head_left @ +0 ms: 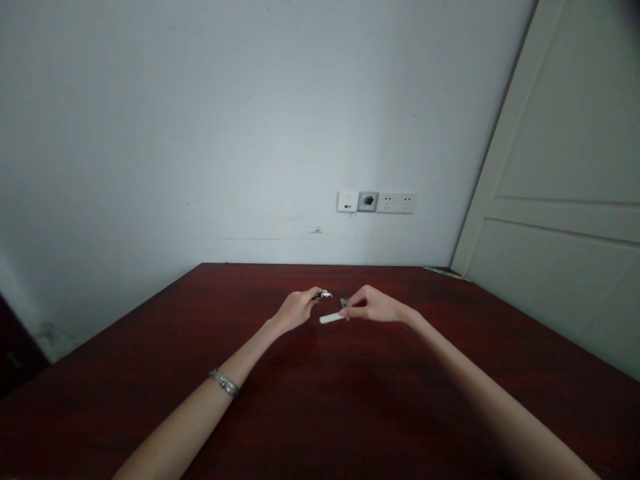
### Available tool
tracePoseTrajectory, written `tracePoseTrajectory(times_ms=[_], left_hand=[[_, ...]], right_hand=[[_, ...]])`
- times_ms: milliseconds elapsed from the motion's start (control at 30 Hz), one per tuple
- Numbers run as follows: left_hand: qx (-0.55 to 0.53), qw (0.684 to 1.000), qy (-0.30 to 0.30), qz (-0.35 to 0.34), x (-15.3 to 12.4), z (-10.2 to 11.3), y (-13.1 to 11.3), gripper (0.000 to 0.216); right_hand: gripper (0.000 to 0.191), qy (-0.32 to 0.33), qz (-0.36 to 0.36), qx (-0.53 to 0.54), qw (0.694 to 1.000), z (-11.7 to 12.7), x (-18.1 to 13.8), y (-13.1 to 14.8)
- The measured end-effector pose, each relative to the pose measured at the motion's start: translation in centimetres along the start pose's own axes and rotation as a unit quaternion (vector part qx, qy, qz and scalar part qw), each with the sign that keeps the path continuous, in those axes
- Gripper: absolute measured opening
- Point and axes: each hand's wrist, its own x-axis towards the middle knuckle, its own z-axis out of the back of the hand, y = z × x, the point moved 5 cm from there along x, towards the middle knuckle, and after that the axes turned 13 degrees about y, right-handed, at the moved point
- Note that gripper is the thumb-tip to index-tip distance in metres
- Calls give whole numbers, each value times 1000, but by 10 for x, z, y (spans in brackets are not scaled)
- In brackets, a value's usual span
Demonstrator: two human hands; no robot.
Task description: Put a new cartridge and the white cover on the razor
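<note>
My left hand (pixel 295 310) is closed on a small dark-handled tool with a shiny silver head (pixel 326 294), which points right. Its exact kind is too small to make out. Between the thumb and fingers of my right hand (pixel 374 305) is a short, flat white stick (pixel 331 319), its free end pointing left. Just behind those fingertips shows a small clear-and-dark piece (pixel 345 303); whether my right hand touches it, I cannot tell. Both hands are close together above the far middle of the dark red table (pixel 320 413), with a narrow gap between them.
A pale wall (pixel 250 133) rises behind the table's far edge and carries a row of sockets (pixel 397 203). On the right stands a white panelled door (pixel 565 167). A thin pale strip (pixel 445 273) lies at the table's far right corner. My left wrist wears a silver bracelet (pixel 225 383).
</note>
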Motion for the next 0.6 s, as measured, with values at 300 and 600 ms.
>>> tracePoseTrajectory(times_ms=[300,600], left_hand=[[-382,915,80,101,5,-26,4,29],[-483,861,115,113,2,-36,-9,30]], right_hand=[[37,-175,-5,-32,984,19,-4,-14],[41,-194,-69,-128,970,35,9,-25]])
